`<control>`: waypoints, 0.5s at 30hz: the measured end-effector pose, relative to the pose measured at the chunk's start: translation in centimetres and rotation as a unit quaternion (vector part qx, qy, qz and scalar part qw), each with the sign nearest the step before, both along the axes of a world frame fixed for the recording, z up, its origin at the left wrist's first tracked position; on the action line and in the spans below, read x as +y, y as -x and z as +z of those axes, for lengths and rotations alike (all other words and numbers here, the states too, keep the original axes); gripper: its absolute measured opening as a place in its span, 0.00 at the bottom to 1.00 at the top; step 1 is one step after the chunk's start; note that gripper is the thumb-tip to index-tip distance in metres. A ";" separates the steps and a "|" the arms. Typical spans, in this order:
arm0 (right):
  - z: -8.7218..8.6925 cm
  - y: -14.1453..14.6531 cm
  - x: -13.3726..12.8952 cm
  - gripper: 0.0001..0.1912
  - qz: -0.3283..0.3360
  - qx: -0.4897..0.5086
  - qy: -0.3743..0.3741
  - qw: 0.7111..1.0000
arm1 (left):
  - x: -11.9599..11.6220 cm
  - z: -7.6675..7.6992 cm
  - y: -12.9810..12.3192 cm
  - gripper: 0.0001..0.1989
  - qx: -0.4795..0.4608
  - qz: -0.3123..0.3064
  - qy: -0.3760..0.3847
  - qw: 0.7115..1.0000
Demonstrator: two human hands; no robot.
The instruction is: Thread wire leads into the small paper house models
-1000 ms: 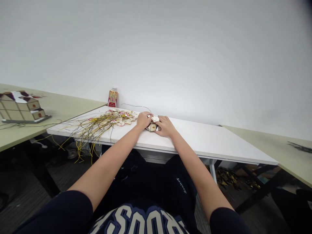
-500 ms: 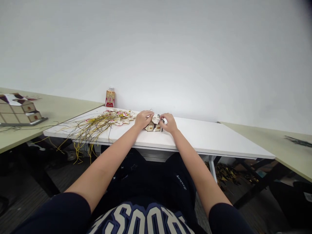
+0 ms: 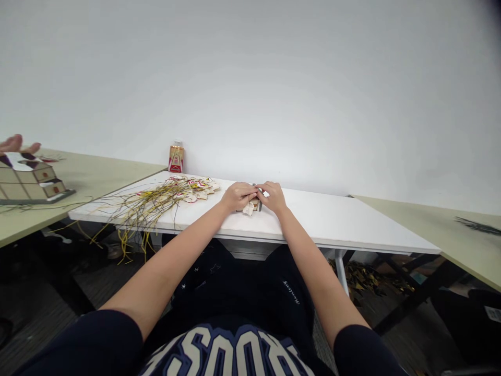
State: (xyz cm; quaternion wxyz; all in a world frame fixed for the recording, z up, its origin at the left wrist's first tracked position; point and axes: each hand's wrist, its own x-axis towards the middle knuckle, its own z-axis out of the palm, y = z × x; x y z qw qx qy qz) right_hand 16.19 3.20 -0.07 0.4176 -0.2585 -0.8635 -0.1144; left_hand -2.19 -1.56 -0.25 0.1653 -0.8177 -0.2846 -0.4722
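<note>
A small model house, mostly covered by my hands, sits on the white table. My left hand lies over its left and top part, fingers closed near a cord. A small pale tag hangs at the front of the house below those fingers. From the right, my right hand has its fingertips pinched at the top of the house, close to the left fingertips. What is between the fingertips is too small to make out.
Tags with yellow and dark cords spread across the table's left side, some hanging over the edge. A red and gold bottle stands behind them. On the left table, another person's hand is above a larger model house.
My left hand has moved right over the house, meeting my right hand. The pale tag has dropped lower at the front. Another person's hand has appeared at the far left.
</note>
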 end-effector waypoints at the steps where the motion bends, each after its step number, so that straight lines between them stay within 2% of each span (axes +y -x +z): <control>1: 0.0 0.0 0.1 0.13 0.001 0.003 0.001 1.000 | 0.0 0.0 0.0 0.15 -0.005 0.006 0.001 1.000; 5: 0.0 0.0 0.4 0.12 0.003 0.015 0.006 1.000 | -0.3 0.0 0.1 0.16 -0.032 0.051 0.007 0.998; 9: 0.2 -0.1 0.1 0.11 -0.001 0.023 0.000 1.000 | -0.3 -0.2 0.2 0.16 -0.028 0.064 0.016 0.997; 15: 0.1 -0.3 0.1 0.10 -0.043 0.047 -0.064 0.996 | 0.1 -0.8 0.3 0.18 -0.024 0.090 0.027 0.995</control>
